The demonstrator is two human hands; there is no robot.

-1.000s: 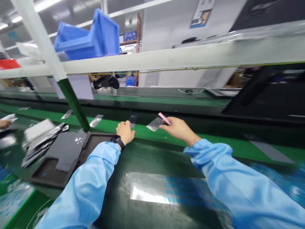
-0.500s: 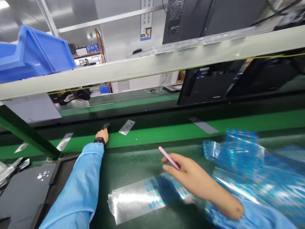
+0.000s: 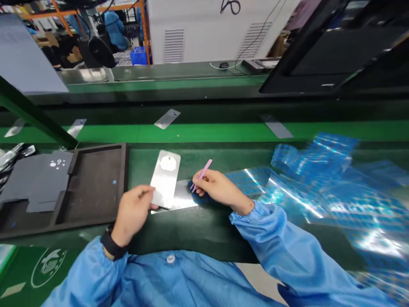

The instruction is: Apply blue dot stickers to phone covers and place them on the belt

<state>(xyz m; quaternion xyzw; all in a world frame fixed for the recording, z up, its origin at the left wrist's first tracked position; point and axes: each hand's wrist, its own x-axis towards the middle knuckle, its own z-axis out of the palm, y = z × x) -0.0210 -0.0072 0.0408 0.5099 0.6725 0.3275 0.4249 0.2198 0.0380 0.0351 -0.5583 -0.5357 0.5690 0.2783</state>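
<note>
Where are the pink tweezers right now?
In the head view, the pink tweezers are in the right hand, just right of the pale panel in the left hand.

Along the workbench's (image 3: 191, 234) far edge, a hand could pass behind the right hand (image 3: 220, 188), between the silvery panel (image 3: 165, 181) and the crumpled blue film (image 3: 329, 149) that crowds the right side. Farther left along that edge, a dark tray (image 3: 99, 183) and a slanting green post (image 3: 38, 118) (its foot just behind the tray) stand in the way.
</note>
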